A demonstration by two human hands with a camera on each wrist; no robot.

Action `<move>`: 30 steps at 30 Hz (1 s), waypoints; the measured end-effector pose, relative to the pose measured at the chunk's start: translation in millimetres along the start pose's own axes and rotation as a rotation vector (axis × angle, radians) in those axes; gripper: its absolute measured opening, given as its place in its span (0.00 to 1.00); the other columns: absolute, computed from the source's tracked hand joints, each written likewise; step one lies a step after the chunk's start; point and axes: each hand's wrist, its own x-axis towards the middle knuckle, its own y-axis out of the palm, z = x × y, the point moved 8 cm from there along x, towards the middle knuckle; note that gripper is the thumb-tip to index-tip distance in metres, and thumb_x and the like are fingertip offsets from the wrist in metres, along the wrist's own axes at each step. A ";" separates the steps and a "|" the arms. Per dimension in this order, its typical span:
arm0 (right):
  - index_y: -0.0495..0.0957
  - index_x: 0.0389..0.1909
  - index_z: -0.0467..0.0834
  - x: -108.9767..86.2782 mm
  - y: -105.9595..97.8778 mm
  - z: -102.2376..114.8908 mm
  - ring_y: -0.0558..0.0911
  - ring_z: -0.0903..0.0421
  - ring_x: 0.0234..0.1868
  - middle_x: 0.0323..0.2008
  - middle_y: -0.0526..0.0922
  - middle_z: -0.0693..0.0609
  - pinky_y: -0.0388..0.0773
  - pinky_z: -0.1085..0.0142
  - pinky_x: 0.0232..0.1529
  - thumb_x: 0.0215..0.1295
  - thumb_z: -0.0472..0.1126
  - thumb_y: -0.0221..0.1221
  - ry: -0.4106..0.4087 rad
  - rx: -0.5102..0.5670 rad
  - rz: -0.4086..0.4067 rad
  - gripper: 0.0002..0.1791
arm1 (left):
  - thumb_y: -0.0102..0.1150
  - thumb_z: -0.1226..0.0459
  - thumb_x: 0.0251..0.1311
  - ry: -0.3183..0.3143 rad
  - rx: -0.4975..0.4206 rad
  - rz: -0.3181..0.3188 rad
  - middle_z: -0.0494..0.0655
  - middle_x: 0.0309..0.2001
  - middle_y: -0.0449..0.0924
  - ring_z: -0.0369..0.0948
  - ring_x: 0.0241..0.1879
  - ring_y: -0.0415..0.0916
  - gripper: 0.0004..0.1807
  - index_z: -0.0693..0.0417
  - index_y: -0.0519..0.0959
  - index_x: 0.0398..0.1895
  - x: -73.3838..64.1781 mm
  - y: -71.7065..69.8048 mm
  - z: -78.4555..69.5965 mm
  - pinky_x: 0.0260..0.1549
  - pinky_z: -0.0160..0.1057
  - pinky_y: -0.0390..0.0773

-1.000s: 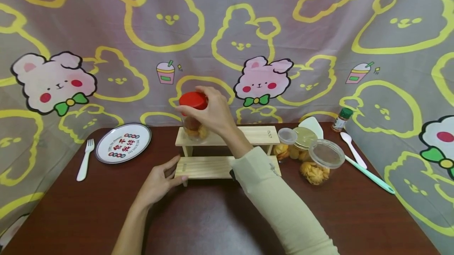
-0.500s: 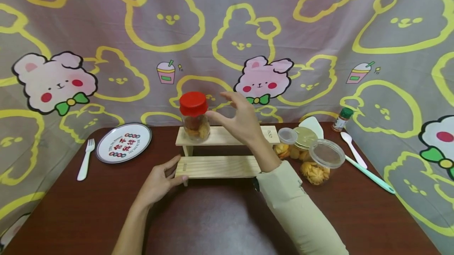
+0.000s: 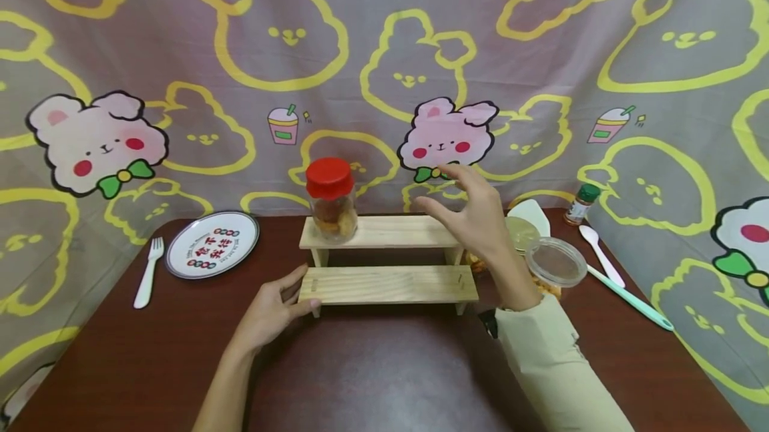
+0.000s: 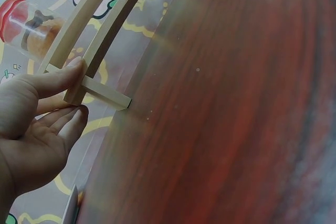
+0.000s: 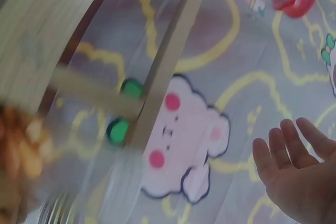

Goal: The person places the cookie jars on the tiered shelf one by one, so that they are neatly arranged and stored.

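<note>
A two-step wooden shelf (image 3: 390, 285) stands on the dark table. My left hand (image 3: 267, 312) grips its lower board at the left end, thumb on top and fingers underneath, as the left wrist view shows on the board's end (image 4: 76, 94). Upright on the left of the upper step is a clear jar (image 3: 332, 208) with a red lid and brown-orange food inside. My right hand (image 3: 480, 218) holds nothing; its thumb and fingers are spread apart above the shelf's right end. The right wrist view shows its straight fingers (image 5: 281, 153).
Behind my right forearm are a gold-lidded jar (image 3: 521, 235) and a clear-lidded jar (image 3: 555, 264), partly hidden. Further right lie a spatula (image 3: 631, 298) with a mint handle, a white spoon (image 3: 601, 255) and a green-capped spice bottle (image 3: 579, 208). A plate (image 3: 240, 228) and white fork (image 3: 149, 275) lie left.
My right hand has let go of the red-lidded jar and moved right, away from it. The jar stays on the upper step, and my left hand keeps its grip on the shelf.
</note>
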 end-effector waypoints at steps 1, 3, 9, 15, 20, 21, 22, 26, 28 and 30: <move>0.79 0.60 0.37 -2.5 -4.9 -3.3 0.79 0.48 0.56 0.56 0.82 0.44 0.78 0.52 0.57 0.54 0.43 0.77 0.005 -0.009 -0.005 0.34 | 0.70 0.73 0.59 -0.003 0.000 -0.001 0.68 0.74 0.58 0.55 0.70 0.61 0.41 0.76 0.60 0.73 -0.2 0.1 0.0 0.63 0.42 0.69; 0.79 0.60 0.36 -7.1 -14.6 -9.7 0.79 0.47 0.57 0.56 0.81 0.42 0.78 0.50 0.59 0.54 0.41 0.77 0.016 -0.019 -0.017 0.33 | 0.70 0.73 0.59 -0.005 0.001 0.000 0.67 0.73 0.58 0.54 0.70 0.60 0.41 0.76 0.60 0.73 -0.2 0.2 -0.1 0.63 0.42 0.69; 0.79 0.61 0.36 -22.5 -40.3 -23.8 0.79 0.42 0.58 0.58 0.81 0.41 0.77 0.45 0.57 0.54 0.39 0.76 0.054 -0.063 -0.039 0.33 | 0.70 0.73 0.59 0.001 0.003 0.000 0.67 0.74 0.58 0.54 0.70 0.60 0.41 0.76 0.60 0.73 0.0 -0.8 -1.2 0.63 0.42 0.69; 0.78 0.62 0.35 -38.9 -60.3 -41.0 0.77 0.41 0.59 0.59 0.80 0.40 0.75 0.44 0.59 0.56 0.40 0.76 0.113 -0.088 -0.040 0.33 | 0.70 0.73 0.60 0.001 0.009 -0.003 0.67 0.74 0.58 0.55 0.71 0.59 0.41 0.76 0.60 0.72 -1.6 -0.6 -2.7 0.63 0.42 0.69; 0.77 0.63 0.36 -51.0 -75.2 -51.1 0.75 0.42 0.61 0.59 0.79 0.40 0.74 0.52 0.64 0.59 0.40 0.74 0.144 -0.109 -0.020 0.32 | 0.70 0.73 0.60 -0.003 0.009 -0.002 0.68 0.74 0.58 0.55 0.71 0.59 0.41 0.76 0.60 0.72 -1.8 0.9 -1.7 0.63 0.43 0.69; 0.77 0.63 0.36 -53.5 -77.5 -52.7 0.75 0.42 0.61 0.59 0.79 0.40 0.74 0.54 0.64 0.59 0.40 0.74 0.150 -0.116 -0.011 0.31 | 0.70 0.73 0.60 -0.005 0.008 -0.004 0.68 0.74 0.58 0.54 0.70 0.60 0.41 0.76 0.60 0.72 -1.7 1.1 -1.5 0.63 0.43 0.69; 0.77 0.63 0.37 -56.3 -79.8 -54.6 0.75 0.42 0.61 0.59 0.79 0.41 0.74 0.59 0.64 0.60 0.40 0.73 0.157 -0.124 -0.001 0.31 | 0.70 0.72 0.60 -0.006 0.010 -0.003 0.68 0.73 0.58 0.54 0.70 0.60 0.41 0.76 0.60 0.72 -1.8 1.2 -1.6 0.63 0.43 0.69; 0.76 0.65 0.39 -67.7 -91.8 -65.7 0.75 0.45 0.61 0.61 0.77 0.42 0.70 0.76 0.58 0.60 0.41 0.73 0.205 -0.138 0.017 0.32 | 0.70 0.72 0.60 0.000 0.020 -0.001 0.68 0.73 0.58 0.55 0.69 0.62 0.41 0.76 0.59 0.73 -1.4 0.8 -1.2 0.63 0.43 0.70; 0.76 0.65 0.40 -73.1 -98.5 -72.4 0.76 0.53 0.60 0.61 0.77 0.43 0.69 0.82 0.54 0.60 0.40 0.73 0.230 -0.128 0.018 0.32 | 0.70 0.72 0.60 0.005 0.026 -0.001 0.69 0.73 0.58 0.55 0.69 0.63 0.41 0.76 0.59 0.73 -1.4 0.5 -1.3 0.62 0.43 0.70; 0.75 0.66 0.39 -78.2 -105.1 -79.8 0.76 0.62 0.59 0.61 0.77 0.44 0.69 0.84 0.52 0.60 0.39 0.73 0.248 -0.104 0.019 0.33 | 0.69 0.73 0.60 0.012 0.028 0.002 0.69 0.73 0.58 0.56 0.69 0.62 0.41 0.77 0.59 0.72 -1.6 0.2 -1.8 0.62 0.43 0.70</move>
